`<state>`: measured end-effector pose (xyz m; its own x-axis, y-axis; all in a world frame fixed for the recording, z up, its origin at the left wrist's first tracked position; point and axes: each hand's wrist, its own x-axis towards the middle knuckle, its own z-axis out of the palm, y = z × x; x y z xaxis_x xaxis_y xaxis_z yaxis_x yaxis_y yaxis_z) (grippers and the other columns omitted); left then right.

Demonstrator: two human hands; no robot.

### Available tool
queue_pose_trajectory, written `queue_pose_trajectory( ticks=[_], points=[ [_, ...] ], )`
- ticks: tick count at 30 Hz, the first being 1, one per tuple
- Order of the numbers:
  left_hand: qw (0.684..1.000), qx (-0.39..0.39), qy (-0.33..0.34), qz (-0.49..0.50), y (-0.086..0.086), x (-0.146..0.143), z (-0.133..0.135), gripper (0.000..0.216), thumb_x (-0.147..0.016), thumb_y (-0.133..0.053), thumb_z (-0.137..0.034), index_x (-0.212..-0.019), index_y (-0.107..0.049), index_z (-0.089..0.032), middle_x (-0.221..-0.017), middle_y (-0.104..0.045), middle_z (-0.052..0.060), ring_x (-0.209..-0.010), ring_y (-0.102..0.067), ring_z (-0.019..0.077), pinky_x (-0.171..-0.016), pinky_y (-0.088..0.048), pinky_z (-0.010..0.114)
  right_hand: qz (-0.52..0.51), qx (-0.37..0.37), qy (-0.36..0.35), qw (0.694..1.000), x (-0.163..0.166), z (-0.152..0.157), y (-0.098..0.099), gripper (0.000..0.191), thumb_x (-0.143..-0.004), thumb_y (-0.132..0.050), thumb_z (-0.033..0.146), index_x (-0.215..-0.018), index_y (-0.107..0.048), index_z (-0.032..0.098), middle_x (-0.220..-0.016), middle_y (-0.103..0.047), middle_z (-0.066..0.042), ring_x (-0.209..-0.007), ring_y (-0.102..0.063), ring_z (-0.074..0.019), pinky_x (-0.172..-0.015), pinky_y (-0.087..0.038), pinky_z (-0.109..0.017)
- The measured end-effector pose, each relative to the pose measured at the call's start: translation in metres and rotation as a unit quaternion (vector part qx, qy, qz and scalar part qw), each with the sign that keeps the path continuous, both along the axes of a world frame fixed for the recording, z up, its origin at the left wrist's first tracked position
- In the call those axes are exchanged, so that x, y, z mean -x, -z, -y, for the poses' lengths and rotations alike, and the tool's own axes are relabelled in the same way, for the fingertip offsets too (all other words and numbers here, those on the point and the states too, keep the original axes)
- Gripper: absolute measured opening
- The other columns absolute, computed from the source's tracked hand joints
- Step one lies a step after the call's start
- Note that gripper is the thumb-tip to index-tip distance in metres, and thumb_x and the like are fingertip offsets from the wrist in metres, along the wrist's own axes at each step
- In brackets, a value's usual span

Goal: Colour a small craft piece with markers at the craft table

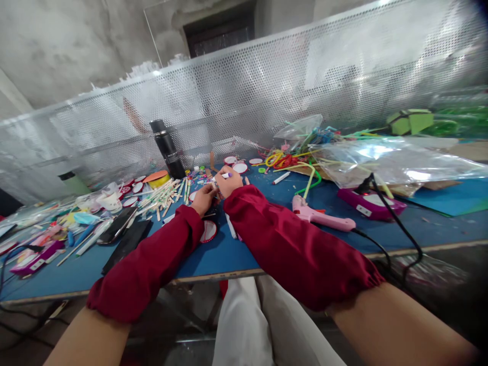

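Both my hands meet over the middle of the blue table [244, 254], arms in dark red sleeve covers. My right hand [229, 182] is closed around a short white stick with a purple tip [225, 175]. My left hand [203, 198] is pinched against the right hand on a small piece that is too small to name. A round white disc with a red rim [209, 231] lies just below my left wrist. Several paper sticks [163, 195] lie scattered to the left of my hands.
A pink glue gun [320, 216] with a black cord lies right of my arms, a purple device [371, 202] behind it. A black flask [168, 148] stands at the back before a perforated metal screen [267, 91]. Clear plastic bags [385, 160], colourful straws, a phone [116, 227].
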<state>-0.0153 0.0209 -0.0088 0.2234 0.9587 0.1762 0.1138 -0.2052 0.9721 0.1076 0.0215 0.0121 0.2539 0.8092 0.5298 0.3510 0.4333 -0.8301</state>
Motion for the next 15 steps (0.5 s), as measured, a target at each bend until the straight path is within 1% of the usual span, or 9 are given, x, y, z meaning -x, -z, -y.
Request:
queue_pose_trajectory(
  ticks=[3, 9, 15],
  points=[
    [1.000, -0.001, 0.001, 0.002, -0.0004, -0.0001, 0.0005, 0.019, -0.082, -0.063, -0.031, -0.073, -0.053, -0.017, -0.059, -0.060, -0.002, -0.045, -0.051, 0.0087, -0.047, -0.039, 0.022, 0.006, -0.009, 0.017, 1.000, -0.0002, 0.0015, -0.0012, 0.011, -0.075, -0.049, 0.031, -0.067, -0.052, 0.023, -0.063, -0.053, 0.005, -0.064, -0.047, -0.0132, -0.061, -0.033, -0.027],
    [1.000, -0.001, 0.007, 0.008, 0.0003, 0.0002, 0.0000, 0.021, -0.081, -0.066, -0.033, -0.074, -0.053, -0.018, -0.061, -0.061, -0.002, -0.044, -0.050, 0.0087, -0.047, -0.039, 0.022, -0.011, -0.006, -0.012, 1.000, 0.0008, -0.0002, 0.0005, 0.012, -0.075, -0.051, 0.033, -0.067, -0.050, 0.023, -0.062, -0.050, 0.005, -0.061, -0.047, -0.0133, -0.056, -0.031, -0.026],
    [1.000, 0.001, 0.001, 0.005, 0.0011, 0.0005, -0.0006, 0.021, -0.081, -0.065, -0.033, -0.075, -0.053, -0.018, -0.059, -0.060, -0.002, -0.045, -0.051, 0.0088, -0.047, -0.039, 0.022, -0.004, 0.001, 0.011, 1.000, 0.0002, 0.0003, -0.0003, 0.011, -0.075, -0.051, 0.032, -0.068, -0.052, 0.023, -0.064, -0.053, 0.005, -0.063, -0.047, -0.0136, -0.059, -0.033, -0.027]
  ],
)
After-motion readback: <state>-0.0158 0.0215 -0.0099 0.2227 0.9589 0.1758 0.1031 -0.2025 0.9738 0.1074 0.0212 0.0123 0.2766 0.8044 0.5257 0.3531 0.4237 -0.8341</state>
